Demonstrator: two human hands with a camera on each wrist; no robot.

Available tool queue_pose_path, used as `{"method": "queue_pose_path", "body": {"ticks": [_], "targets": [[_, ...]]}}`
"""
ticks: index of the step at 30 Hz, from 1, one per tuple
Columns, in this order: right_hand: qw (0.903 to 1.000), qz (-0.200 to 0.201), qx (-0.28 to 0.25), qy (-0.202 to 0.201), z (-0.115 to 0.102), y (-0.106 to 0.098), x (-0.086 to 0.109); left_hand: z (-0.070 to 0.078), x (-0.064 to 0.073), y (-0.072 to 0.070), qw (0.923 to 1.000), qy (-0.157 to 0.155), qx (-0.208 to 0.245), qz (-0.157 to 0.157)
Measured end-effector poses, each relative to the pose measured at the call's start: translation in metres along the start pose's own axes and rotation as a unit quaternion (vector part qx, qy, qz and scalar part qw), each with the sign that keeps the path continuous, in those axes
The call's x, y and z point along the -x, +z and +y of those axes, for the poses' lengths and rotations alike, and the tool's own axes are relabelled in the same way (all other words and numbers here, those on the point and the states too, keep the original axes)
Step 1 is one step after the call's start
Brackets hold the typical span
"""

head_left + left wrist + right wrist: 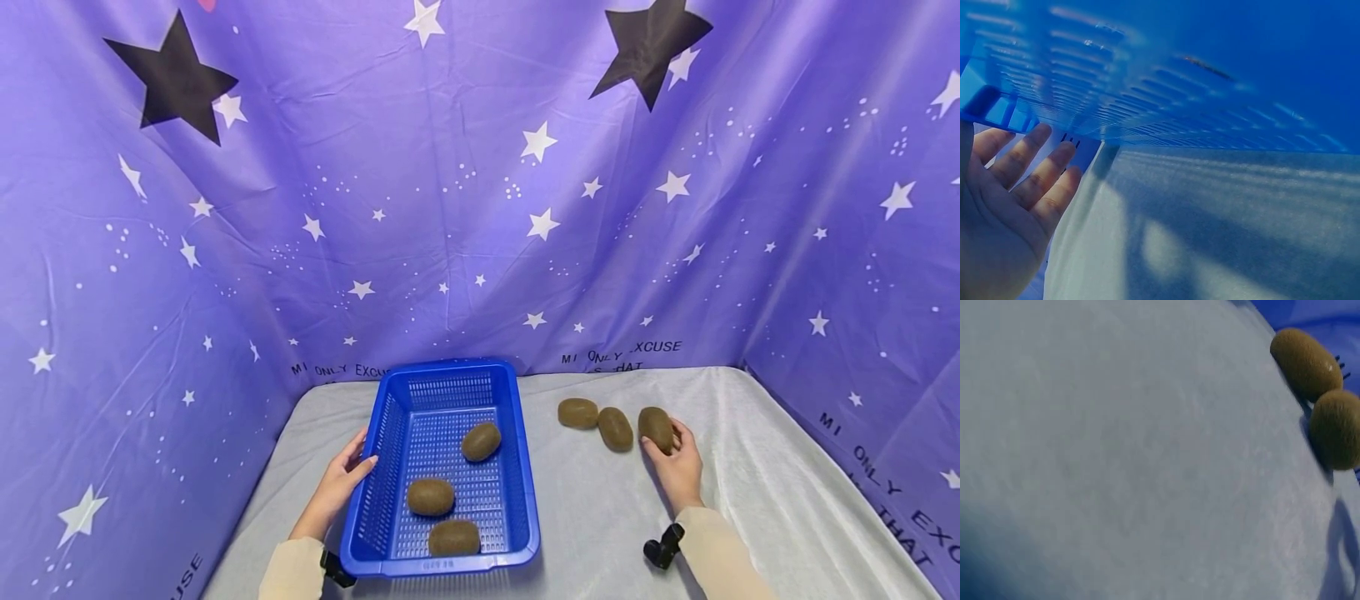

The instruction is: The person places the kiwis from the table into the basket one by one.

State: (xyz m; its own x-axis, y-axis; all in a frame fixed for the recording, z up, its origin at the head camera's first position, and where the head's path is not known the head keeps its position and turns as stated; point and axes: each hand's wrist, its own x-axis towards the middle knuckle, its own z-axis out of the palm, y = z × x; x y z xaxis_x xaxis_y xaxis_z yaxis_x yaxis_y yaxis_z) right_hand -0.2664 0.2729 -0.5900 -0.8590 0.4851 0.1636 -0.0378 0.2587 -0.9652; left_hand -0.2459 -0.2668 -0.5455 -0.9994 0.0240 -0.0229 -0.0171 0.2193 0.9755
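A blue plastic basket (529, 508) with slotted walls holds a brown kiwi (481, 442) toward its right side and two more kiwis, one (431, 497) behind the other (454, 538), near its front. My left hand (339, 483) grips the basket's left rim, thumb over the top. In the left wrist view its fingers (1047, 187) reach along the outer wall. To the right, my right hand (678, 471) holds a kiwi (656, 428) between thumb and fingers. Just left of it lie two kiwis, an upright-angled one (616, 429) and a sideways one (577, 413).
A pale grey cloth (585, 517) covers the table. Purple curtains (480, 167) with stars hang behind and along both sides. Each wrist carries a small black camera, such as the one on the right wrist (663, 547).
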Motion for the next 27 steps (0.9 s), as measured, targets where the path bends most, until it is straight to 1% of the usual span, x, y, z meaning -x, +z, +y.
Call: {"method": "queue_pose_path", "body": {"ticks": [6,12,16,20,27], "targets": [[0.9993,-0.015,-0.03,-0.015,-0.01,0.004,0.005,0.001,0.002,0.001,1.0,0.001,0.003,0.001],[0.9988,-0.04,-0.023,-0.016,-0.017,0.001,0.01,0.0,0.001,0.0,1.0,0.001,0.006,-0.001],[0.9978,-0.062,-0.012,-0.022,-0.023,-0.001,0.014,-0.002,0.0,0.0,1.0,0.004,-0.002,0.003],[0.9965,-0.075,-0.007,-0.036,-0.031,0.0,0.02,-0.003,-0.001,0.0,0.9999,0.008,-0.008,0.008],[0.9912,-0.109,-0.024,-0.07,-0.039,0.006,0.029,-0.004,-0.001,0.0,0.9998,0.012,-0.013,0.01]]}}
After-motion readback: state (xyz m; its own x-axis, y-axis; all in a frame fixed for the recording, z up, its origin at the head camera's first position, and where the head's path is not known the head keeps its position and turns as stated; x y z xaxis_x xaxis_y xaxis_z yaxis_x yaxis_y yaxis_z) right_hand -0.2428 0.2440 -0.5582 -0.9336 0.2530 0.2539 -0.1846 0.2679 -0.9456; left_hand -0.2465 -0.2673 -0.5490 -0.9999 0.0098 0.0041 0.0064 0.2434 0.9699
